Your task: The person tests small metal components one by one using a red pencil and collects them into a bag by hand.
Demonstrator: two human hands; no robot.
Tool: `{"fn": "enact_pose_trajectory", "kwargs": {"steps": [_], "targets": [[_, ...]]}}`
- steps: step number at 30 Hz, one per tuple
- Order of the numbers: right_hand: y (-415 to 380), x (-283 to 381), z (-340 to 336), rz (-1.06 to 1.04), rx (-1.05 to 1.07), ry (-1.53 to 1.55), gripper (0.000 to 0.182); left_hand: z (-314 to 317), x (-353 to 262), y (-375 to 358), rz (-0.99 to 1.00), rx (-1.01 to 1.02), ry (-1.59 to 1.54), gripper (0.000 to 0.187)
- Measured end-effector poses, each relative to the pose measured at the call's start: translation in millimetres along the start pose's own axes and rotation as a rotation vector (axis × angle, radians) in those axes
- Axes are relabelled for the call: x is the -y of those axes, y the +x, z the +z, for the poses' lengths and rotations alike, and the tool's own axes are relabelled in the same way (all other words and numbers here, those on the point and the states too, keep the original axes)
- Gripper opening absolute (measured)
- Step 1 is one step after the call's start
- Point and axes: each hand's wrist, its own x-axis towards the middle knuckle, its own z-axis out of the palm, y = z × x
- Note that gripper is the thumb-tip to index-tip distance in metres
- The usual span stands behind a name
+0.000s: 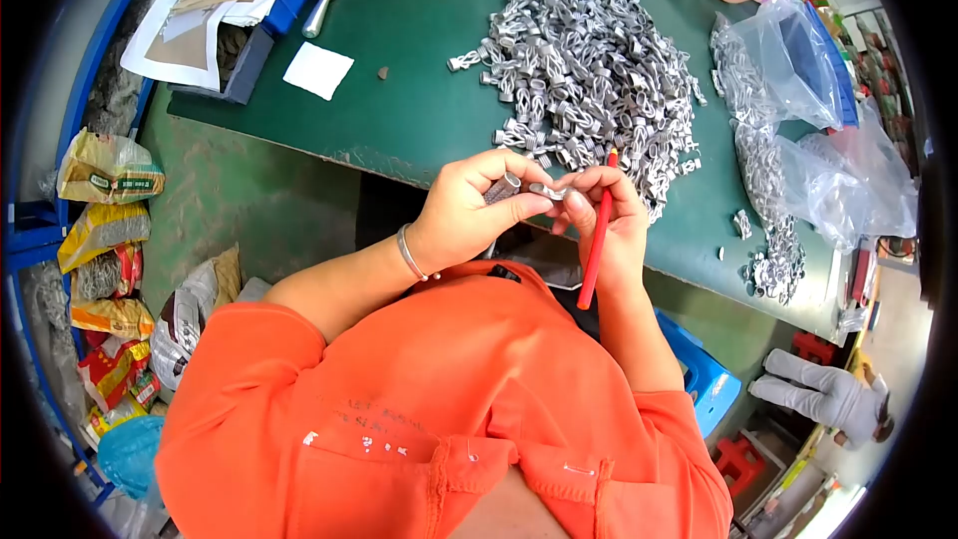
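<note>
My left hand (464,208) is closed, with its thumb and index finger on a small shiny metal piece (547,191). A grey knurled metal cylinder (502,188) is also tucked between its fingers; its lower end is hidden. My right hand (614,215) is closed too, its fingertips at the other end of the small piece. A red pencil (597,255) runs through its fingers, point up. Both hands are at the near edge of the green table (409,60), just in front of a large heap of grey metal clips (599,60).
Clear plastic bags (788,65) and more metal parts (753,150) lie on the right. A white paper square (318,71) and a blue bin with papers (235,65) are on the left. Below stand colourful sacks (110,180) and a blue stool (704,374). Another person (823,394) is at far right.
</note>
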Motion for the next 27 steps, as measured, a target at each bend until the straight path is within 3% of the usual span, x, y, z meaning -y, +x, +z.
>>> {"fn": "enact_pose_trajectory", "kwargs": {"steps": [5,7,11,13,18,19,20,21,22,25,27], "targets": [[-10,-11,-6,-0.086,0.022,0.091,0.018,5,2,-4,0.120,0.053,0.119,0.018],[-14,-9,-5,-0.200,-0.077,-0.039,0.025,5,4,-5,0.150,0.063,0.262,0.017],[-13,-10,-11,-0.705,-0.120,-0.448,0.042,8,6,-3,0.111,0.016,0.207,0.017],[-12,-2,-4,-0.792,-0.054,-0.474,0.045,5,4,-2,-0.350,0.014,-0.173,0.018],[-4,6,4,-0.965,-0.024,-0.684,0.035,8,13,5,-0.427,0.037,-0.456,0.017],[-3,12,3,-0.964,0.104,-0.842,0.037,11,12,7,-0.509,-0.005,-0.614,0.025],[3,7,7,-0.961,0.147,-0.865,0.031,2,21,8,-0.560,0.108,-0.880,0.038],[13,5,9,-0.900,0.327,-0.824,0.032,-5,29,12,-0.612,0.236,-1.145,0.052],[15,4,14,-0.847,0.422,-0.890,0.034,10,10,15,-0.681,0.121,-1.008,0.079],[21,6,12,-1.094,0.374,-0.999,0.027,19,-8,18,-0.663,0.174,-1.019,0.089],[25,6,0,-1.072,0.278,-1.017,0.025,15,4,11,-0.654,0.286,-1.150,0.086]]}}
